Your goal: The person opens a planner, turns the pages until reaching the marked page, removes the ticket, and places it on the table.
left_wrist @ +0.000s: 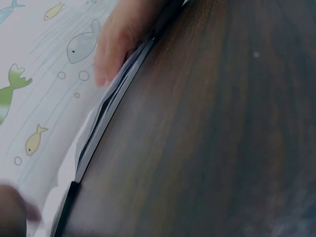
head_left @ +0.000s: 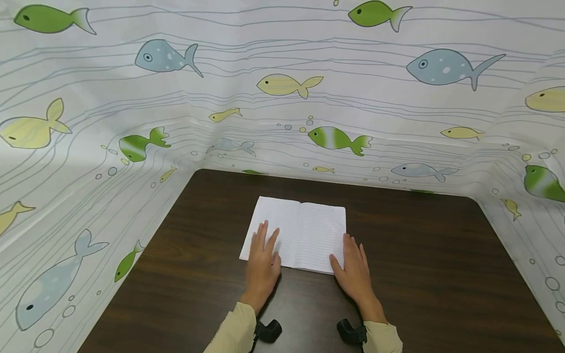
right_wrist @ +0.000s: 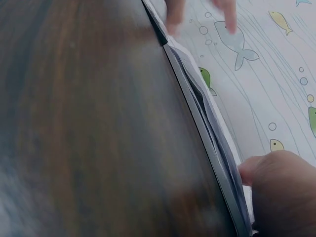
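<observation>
An open lined notebook (head_left: 321, 228) lies on the dark wooden table with its pages facing up. My left hand (head_left: 262, 267) rests on the lower left page, fingers extended and a little spread. At the lower right corner is my right hand (head_left: 354, 272); its thumb is on the page and its straight fingers lie along the right edge. Both wrist views look along the near edge of the notebook (right_wrist: 207, 131), where the layered pages lift slightly apart. A blurred bit of the left hand (left_wrist: 12, 210) shows at the lower left of the left wrist view.
The brown wood-grain table (head_left: 441, 264) extends around the notebook. White sheeting (head_left: 282, 44) printed with fish rises behind it and along both sides. A black wrist-worn device (head_left: 269, 331) is on the left wrist, another black device (head_left: 350, 332) on the right.
</observation>
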Demonstrator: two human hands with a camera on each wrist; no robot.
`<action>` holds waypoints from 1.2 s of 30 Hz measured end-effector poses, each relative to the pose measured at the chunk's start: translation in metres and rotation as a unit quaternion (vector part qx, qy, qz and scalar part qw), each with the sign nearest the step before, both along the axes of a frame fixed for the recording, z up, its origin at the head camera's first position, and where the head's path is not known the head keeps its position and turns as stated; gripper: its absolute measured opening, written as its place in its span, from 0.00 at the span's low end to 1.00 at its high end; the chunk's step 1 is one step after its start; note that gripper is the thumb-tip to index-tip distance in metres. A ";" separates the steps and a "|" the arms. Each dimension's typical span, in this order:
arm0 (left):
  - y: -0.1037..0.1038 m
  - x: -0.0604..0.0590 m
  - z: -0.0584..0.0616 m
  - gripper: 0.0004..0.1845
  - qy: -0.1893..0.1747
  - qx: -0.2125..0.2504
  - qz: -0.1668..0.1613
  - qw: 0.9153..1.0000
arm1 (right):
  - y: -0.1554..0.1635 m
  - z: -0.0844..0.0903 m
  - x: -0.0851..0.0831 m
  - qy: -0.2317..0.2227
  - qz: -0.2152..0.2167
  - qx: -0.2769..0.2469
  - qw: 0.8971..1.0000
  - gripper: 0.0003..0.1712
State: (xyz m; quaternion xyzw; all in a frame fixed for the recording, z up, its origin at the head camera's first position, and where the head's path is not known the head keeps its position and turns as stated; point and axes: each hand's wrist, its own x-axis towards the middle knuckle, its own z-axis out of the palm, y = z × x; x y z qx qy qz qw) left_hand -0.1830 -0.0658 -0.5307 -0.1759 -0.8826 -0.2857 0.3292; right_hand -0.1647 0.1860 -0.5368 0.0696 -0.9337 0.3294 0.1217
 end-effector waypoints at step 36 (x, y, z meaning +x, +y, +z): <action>0.006 0.010 -0.002 0.30 -0.209 -0.063 -0.194 0.957 | -0.021 0.005 0.002 -0.004 0.078 -0.019 0.997 0.38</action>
